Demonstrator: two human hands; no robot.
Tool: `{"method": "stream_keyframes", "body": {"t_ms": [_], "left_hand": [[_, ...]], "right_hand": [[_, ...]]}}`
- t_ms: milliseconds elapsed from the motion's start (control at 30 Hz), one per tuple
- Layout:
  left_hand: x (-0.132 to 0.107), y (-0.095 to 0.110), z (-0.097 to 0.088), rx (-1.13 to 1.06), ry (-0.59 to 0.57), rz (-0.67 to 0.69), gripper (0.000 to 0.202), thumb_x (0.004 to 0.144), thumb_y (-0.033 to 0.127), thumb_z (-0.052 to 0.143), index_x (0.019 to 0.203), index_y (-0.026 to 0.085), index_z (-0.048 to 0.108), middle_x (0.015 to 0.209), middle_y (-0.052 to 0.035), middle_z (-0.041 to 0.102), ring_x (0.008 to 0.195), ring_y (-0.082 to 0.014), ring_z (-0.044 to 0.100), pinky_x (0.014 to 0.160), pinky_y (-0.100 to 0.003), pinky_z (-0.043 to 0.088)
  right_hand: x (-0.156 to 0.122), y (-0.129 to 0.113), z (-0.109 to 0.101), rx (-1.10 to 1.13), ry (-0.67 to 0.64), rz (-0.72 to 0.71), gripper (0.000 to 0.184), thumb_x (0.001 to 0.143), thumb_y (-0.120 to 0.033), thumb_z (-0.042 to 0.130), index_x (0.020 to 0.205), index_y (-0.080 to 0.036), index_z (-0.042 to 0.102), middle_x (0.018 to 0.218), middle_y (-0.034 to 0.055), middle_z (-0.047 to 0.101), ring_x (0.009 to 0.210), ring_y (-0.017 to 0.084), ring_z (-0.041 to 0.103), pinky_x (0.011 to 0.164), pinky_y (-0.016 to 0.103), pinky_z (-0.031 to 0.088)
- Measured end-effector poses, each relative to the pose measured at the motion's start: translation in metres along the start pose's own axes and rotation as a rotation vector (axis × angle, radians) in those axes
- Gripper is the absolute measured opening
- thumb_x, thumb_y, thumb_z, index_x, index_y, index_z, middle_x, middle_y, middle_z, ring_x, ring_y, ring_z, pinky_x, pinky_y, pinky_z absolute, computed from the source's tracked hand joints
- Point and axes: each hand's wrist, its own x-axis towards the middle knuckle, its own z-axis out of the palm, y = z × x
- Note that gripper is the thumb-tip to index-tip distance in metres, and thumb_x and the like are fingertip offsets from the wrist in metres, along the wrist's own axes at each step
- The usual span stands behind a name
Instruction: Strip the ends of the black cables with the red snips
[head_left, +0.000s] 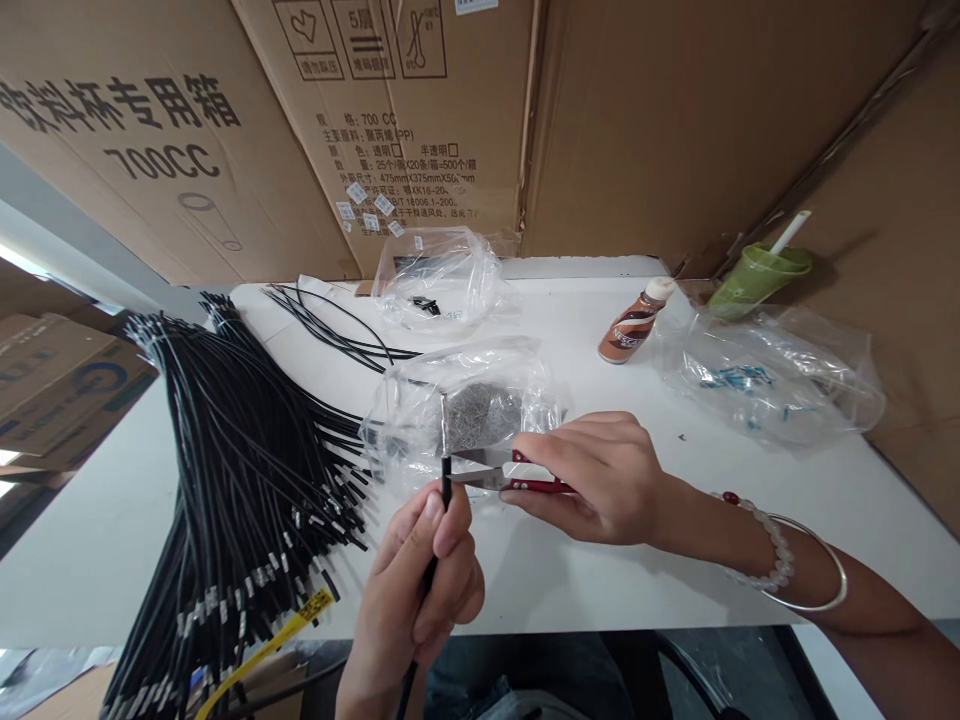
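Note:
Upright between the fingers and thumb of my left hand [429, 575] is a black cable [447, 484]. A bare silvery length stands out of its top end. My right hand [592, 478] is closed around red-handled thread snips [534, 482], palm side toward the table. The two blades point left and are parted, with the cable's upper end at their tips. I cannot tell whether the blades press on it. Just behind the cable lies a clear plastic bag [517, 375] with a grey tangle of fine wire in it.
A large bundle of black cables [217, 450] covers the table's left side, with a yellow tag [300, 622] near it. Behind stand another clear bag [442, 265] and cardboard boxes [420, 120]. A brown drink bottle [631, 325], a green cup [757, 275] and a bag with blue bits [772, 375] are at right.

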Motion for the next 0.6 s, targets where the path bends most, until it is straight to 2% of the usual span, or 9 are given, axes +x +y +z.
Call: {"method": "stream_keyframes", "body": {"t_ms": [133,300,600], "left_hand": [[-0.002,0.002,0.003,0.02,0.013,-0.054,0.037,0.103,0.029,0.023,0.081,0.019,0.052,0.039,0.0113,0.023,0.025,-0.0019,0.014,0.033,-0.009,0.022],[-0.003,-0.004,0.01,-0.039,0.085,0.041,0.037,0.103,0.026,0.026,0.077,0.016,0.051,0.036,0.0125,0.019,0.025,-0.0001,0.006,0.033,-0.009,0.015],[-0.001,0.004,0.003,0.036,-0.044,-0.044,0.035,0.103,0.03,0.025,0.081,0.019,0.05,0.038,0.0117,0.022,0.026,-0.0016,0.012,0.036,-0.01,0.022]], "right_hand": [[0.0,-0.002,0.0,0.005,0.041,-0.007,0.031,0.095,-0.038,0.053,0.079,-0.012,0.061,0.053,-0.0046,0.056,0.045,0.007,0.048,0.045,0.023,0.036],[0.0,-0.006,-0.001,0.06,0.052,0.031,0.031,0.094,-0.04,0.053,0.08,-0.013,0.061,0.055,-0.0046,0.058,0.046,0.006,0.05,0.047,0.021,0.038],[0.001,-0.01,-0.005,0.072,0.039,0.074,0.028,0.096,-0.038,0.05,0.083,-0.014,0.058,0.056,-0.0045,0.061,0.045,0.005,0.051,0.046,0.02,0.039]]}}
